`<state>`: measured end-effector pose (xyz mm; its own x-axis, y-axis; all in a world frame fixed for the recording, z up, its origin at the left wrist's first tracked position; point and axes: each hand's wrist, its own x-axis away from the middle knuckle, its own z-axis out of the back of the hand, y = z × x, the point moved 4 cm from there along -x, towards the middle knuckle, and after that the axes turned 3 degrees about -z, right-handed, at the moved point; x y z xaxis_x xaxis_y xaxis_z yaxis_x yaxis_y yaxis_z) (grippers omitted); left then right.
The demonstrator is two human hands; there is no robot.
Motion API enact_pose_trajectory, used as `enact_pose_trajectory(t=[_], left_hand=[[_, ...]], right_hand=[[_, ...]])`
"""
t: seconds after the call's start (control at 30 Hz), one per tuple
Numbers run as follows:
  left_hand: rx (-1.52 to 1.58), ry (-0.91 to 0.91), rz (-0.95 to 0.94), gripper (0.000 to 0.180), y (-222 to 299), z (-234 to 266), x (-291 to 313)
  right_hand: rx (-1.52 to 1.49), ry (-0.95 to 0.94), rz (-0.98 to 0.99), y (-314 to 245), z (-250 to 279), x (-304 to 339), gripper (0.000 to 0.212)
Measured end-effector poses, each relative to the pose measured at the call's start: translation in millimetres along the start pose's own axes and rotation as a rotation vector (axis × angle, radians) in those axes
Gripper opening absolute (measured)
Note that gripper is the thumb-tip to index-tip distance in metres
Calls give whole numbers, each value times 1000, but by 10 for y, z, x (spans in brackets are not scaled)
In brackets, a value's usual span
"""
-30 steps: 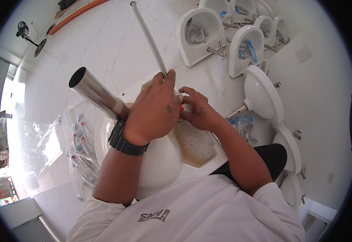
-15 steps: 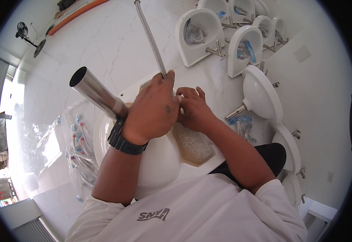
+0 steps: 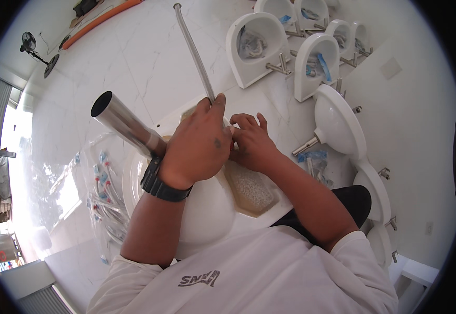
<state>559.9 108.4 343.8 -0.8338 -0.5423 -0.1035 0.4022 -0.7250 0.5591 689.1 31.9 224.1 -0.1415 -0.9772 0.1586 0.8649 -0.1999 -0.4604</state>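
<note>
1. Two hands of mine are close together above the white basin [image 3: 202, 214], almost meeting, and both have bent fingers.
2. My left hand [image 3: 194, 141] has its back upward, and its fingers are curled closed around the hose [image 3: 192, 49]. The index finger reaches along it; my left thumb is mostly hidden, so I cannot tell its exact place.
3. The hose goes from my left fingers forward and a little to the left, with its far end free.
4. My right hand [image 3: 253, 144] pinches with thumb and index finger on a small red piece [image 3: 232, 146], of which only a bit shows between my hands. The other right fingers are half open, and a gap is between them.
5. Near my left wrist, which wears a black watch [image 3: 161, 184], a wide metal pipe [image 3: 126, 123] leans.
6. Below my right hand, the basin has a rough hollow [image 3: 251, 191].
7. At left lies a clear bag [image 3: 104, 206] with hoses; forward at right are more basins [image 3: 238, 60].
</note>
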Motion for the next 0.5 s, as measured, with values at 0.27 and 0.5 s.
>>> enact_pose_trajectory(t=[0.27, 0.5], left_hand=[[-16, -4, -1, 57, -2, 12, 13], [-18, 2, 17, 58, -17, 4, 21]], right_hand=[[-214, 19, 3, 118, -22, 5, 27], [-317, 32, 147, 125, -40, -11, 27]])
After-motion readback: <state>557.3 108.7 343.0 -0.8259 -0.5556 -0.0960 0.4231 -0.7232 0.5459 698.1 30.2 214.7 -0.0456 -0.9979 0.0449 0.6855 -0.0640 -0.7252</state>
